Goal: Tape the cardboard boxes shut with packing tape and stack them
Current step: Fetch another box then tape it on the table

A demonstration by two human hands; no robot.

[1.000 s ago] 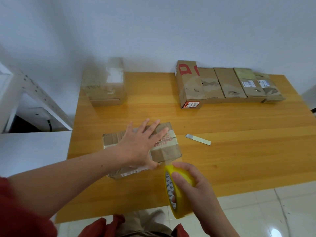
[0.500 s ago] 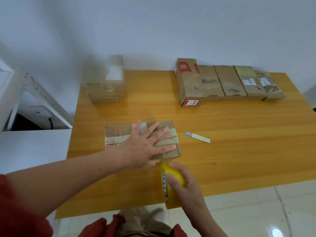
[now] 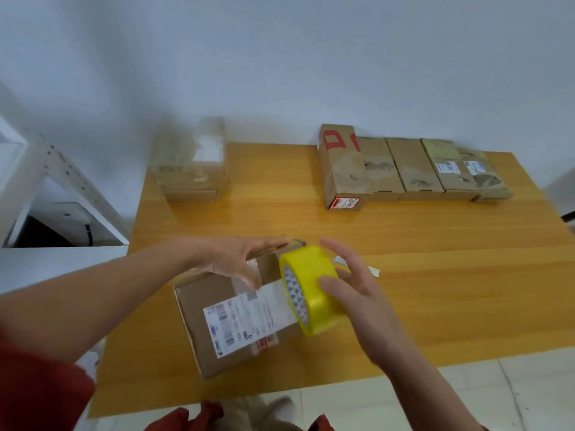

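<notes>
Box (image 3: 236, 318) at the near edge of the bench (image 3: 435, 275), tipped up on one long edge, with the labelled face turned toward the wearer. Label (image 3: 242, 321) is white, and clear tape crosses above it.

Left hand (image 3: 236, 259) grips the box's raised top edge. The fingers (image 3: 273, 244) lie over the far side and the thumb runs down the near face.

Right hand (image 3: 357, 293) holds the yellow roll (image 3: 314, 284) against the box's right end. The thumb is on the rim and the fingers spread loosely behind it, a light pinch rather than a full wrap. Whether tape runs from roll to box cannot be told.

Handling, judged:
- Box looks light, since one hand tips it.
- Cardboard is worn and creased, so the walls will likely give under a squeeze. Best held at corners and edges, where the board is stiffest.
- Taped and labelled patches are slick; bare board offers better purchase.
- Roll is rigid and smooth. Fingers through the core or a pinch across the rim should keep it from spinning loose.
- Tape is likely to cling to itself if it goes slack.

Elsewhere: a row (image 3: 410, 169) of boxes side by side at the bench's far right, and a blurred stack (image 3: 193, 166) at the far left. A pale strip (image 3: 375, 271) lies just behind the right hand; what it is cannot be told.
</notes>
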